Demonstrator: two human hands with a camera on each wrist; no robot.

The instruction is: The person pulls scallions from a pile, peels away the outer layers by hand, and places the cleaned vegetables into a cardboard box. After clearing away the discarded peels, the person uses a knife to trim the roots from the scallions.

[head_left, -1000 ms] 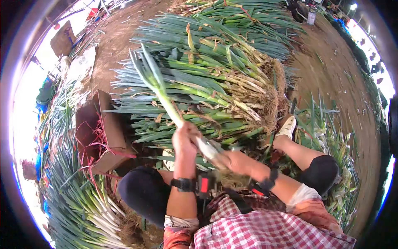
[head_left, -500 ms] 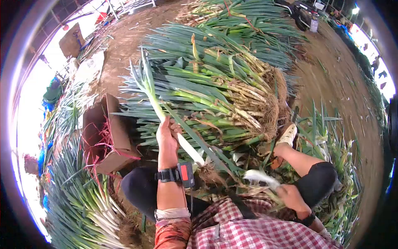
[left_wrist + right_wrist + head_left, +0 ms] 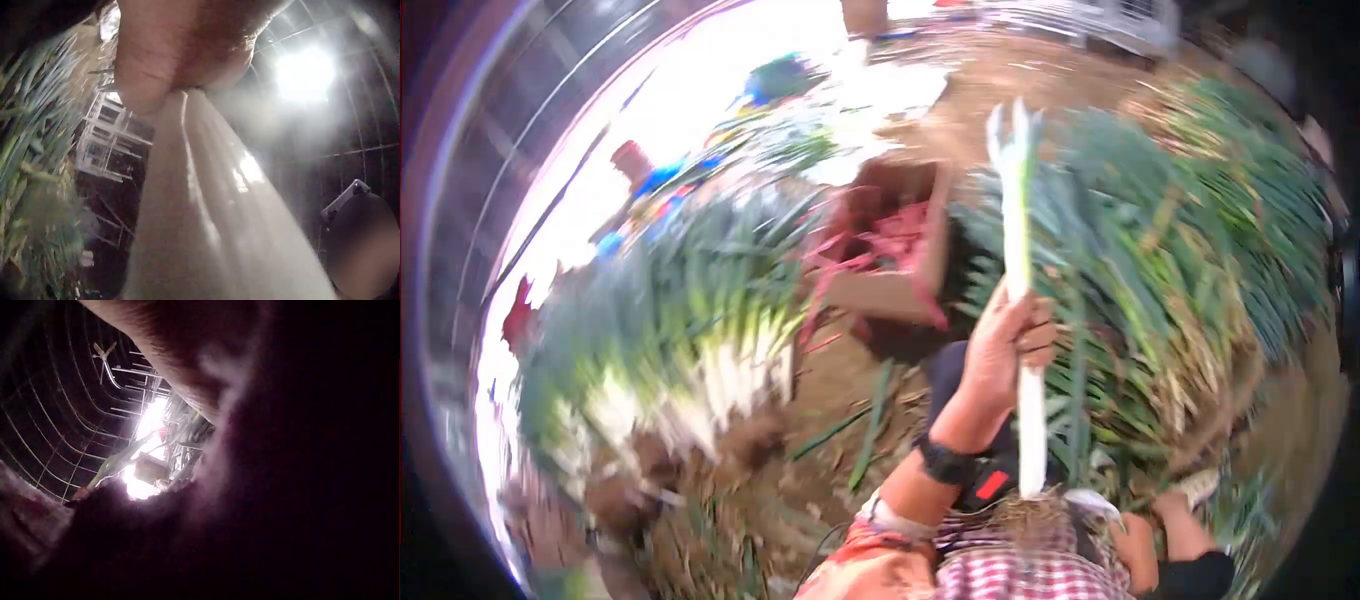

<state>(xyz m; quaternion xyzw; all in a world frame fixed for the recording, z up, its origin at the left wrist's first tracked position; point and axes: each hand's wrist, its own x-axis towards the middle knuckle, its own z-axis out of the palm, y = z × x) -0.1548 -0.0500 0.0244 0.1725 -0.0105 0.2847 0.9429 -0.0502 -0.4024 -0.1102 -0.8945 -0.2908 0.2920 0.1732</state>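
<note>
The left hand [image 3: 1006, 348], right of centre in the head view, is closed around a leek [image 3: 1032, 430]. The right hand [image 3: 1137, 552], at lower right, is well apart from it and blurred; whether its fingers are closed on anything cannot be told. A white piece [image 3: 1092, 503] shows just beside it. The leek stands near upright, green top toward upper centre, roots [image 3: 1030, 516] low in the frame before a checked apron [image 3: 1040, 577]. A cardboard box [image 3: 878, 297] holding pink strips [image 3: 900, 235] sits above centre. A row of leeks [image 3: 650, 350] lies at left, roots toward the lower edge; a larger heap [image 3: 1190, 270] occupies the right. Cut leaves [image 3: 872, 430] lie on the ground between.
</note>
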